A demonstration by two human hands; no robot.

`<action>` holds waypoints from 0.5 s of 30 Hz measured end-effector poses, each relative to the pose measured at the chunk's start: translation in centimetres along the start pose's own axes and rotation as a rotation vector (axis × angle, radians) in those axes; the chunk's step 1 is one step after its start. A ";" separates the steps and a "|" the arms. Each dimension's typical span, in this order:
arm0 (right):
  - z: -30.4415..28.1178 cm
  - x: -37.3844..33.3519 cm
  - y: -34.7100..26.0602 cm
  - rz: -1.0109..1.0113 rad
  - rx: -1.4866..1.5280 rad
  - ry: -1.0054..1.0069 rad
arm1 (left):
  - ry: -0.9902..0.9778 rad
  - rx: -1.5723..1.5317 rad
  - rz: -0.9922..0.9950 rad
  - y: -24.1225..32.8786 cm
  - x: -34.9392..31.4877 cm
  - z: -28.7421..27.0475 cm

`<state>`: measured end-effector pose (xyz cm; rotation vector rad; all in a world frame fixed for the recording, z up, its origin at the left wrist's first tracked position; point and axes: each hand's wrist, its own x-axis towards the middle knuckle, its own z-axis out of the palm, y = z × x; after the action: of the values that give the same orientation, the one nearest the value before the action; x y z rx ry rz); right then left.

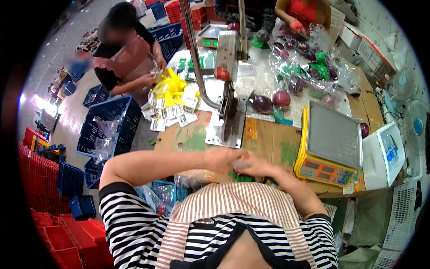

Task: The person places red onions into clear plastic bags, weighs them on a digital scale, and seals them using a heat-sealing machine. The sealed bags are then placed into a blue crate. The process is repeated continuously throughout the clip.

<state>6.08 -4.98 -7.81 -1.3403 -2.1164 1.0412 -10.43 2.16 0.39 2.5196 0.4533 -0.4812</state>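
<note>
Head view: Two bare hands meet over the near edge of a cardboard-covered tabletop [264, 139], forearms bent in from either side above a striped apron [237, 197].
Left hand [221, 160]: Fingers drawn in, close against the other hand; blur hides whether they grip anything.
Right hand [254, 163]: Curled toward its partner, also blurred; what it may be pinching cannot be told.
Metal stand [228, 96]: Upright just beyond the hands, its base plate near the middle of the near edge.
Yellow scale [307, 154]: At the near right corner, its grey pan bare, a white foam box [369, 157] beside it past the right edge.
Purple produce [282, 99]: Round pieces lie right of the stand, more heaped among clear bags [333, 76] toward the far right corner.
Left edge: A worker in a reddish apron [134, 54] stands beside yellow strips [169, 87] and printed cards [172, 112].
Far edge: A second scale [214, 31] sits near a worker's orange-red glove [297, 26].
</note>
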 end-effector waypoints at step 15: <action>-0.4 -0.2 2.8 0.041 0.594 -0.216 | 0.490 0.707 0.490 -3.1 4.2 2.4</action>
<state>8.01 -4.31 -9.71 -1.0106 -1.7049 1.7241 -8.57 4.25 -4.59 3.2876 -0.2313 0.2247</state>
